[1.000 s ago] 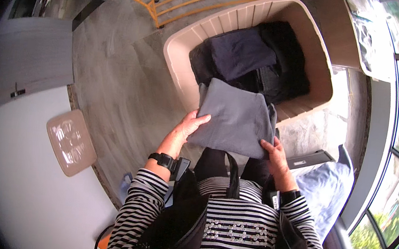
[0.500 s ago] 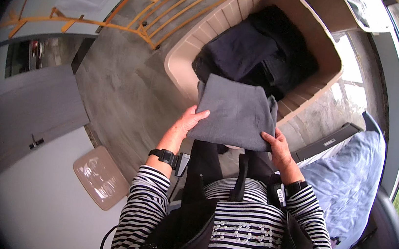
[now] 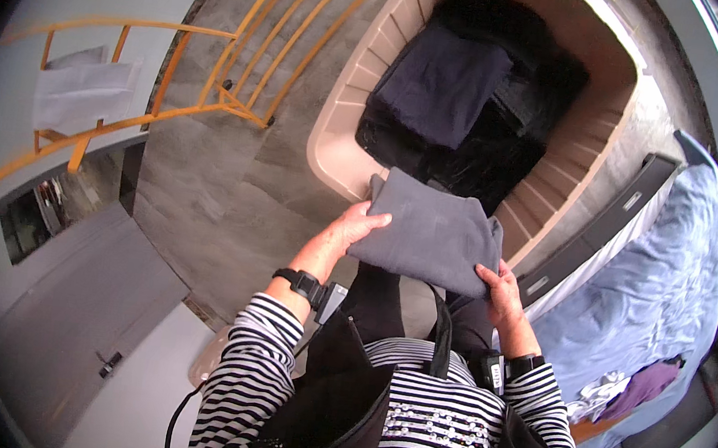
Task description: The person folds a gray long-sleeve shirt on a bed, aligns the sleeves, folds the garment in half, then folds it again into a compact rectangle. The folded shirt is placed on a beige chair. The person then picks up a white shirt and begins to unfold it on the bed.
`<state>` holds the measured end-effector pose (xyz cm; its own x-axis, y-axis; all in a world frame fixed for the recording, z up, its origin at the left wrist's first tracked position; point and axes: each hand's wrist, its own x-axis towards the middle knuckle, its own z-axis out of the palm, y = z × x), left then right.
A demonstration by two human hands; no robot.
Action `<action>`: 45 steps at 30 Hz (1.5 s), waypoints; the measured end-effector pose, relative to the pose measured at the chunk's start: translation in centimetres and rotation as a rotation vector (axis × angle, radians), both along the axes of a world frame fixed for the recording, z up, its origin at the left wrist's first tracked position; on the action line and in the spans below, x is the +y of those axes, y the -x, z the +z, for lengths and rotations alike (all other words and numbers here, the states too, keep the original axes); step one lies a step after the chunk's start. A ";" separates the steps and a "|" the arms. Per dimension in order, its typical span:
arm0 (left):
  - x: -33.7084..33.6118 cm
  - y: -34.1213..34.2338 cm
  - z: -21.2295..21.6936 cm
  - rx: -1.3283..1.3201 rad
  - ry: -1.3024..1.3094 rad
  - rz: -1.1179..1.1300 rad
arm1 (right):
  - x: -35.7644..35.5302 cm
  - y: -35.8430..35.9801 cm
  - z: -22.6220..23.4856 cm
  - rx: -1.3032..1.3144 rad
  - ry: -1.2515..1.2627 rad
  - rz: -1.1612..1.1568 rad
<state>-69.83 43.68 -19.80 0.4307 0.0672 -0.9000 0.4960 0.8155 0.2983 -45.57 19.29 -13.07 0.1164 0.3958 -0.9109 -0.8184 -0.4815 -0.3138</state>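
Folded grey cloth (image 3: 429, 232) held up at the near rim of the tan bin (image 3: 337, 146).
Left hand (image 3: 348, 225) and right hand (image 3: 503, 299) pinch its opposite sides, thumbs on top, fingers beneath mostly hidden. Step looks like steadying the fold; shifting it would call for even grips. Cloth-to-rim contact unclear. Dark cloths (image 3: 446, 83) inside blur together; bin's far rim cut off.

My cloth (image 3: 433, 237) is plain grey — my sleeves (image 3: 250, 362) striped black and white. The bin (image 3: 330, 145) is pinkish beige, its top garment (image 3: 441, 83) dark navy — the sheet (image 3: 636, 282) light blue, the rack (image 3: 151, 24) orange-yellow.
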 end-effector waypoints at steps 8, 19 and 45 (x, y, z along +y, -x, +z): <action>10.5 -4.4 0.0 0.061 -0.360 -0.172 | 6.9 -1.2 -2.2 -0.231 -0.183 -0.060; 7.7 -1.9 -14.9 0.493 -0.426 -0.274 | 6.5 1.1 -21.3 -0.090 0.063 -0.037; 18.0 -10.1 -3.3 0.037 -0.702 -0.248 | 12.9 -3.0 -12.8 -0.172 -0.269 -0.200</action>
<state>-59.77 61.71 -23.07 0.4781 0.5364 -0.6955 0.6608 0.3019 0.6872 -42.58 32.22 -25.88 0.3577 0.5720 -0.7382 -0.8125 -0.1991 -0.5479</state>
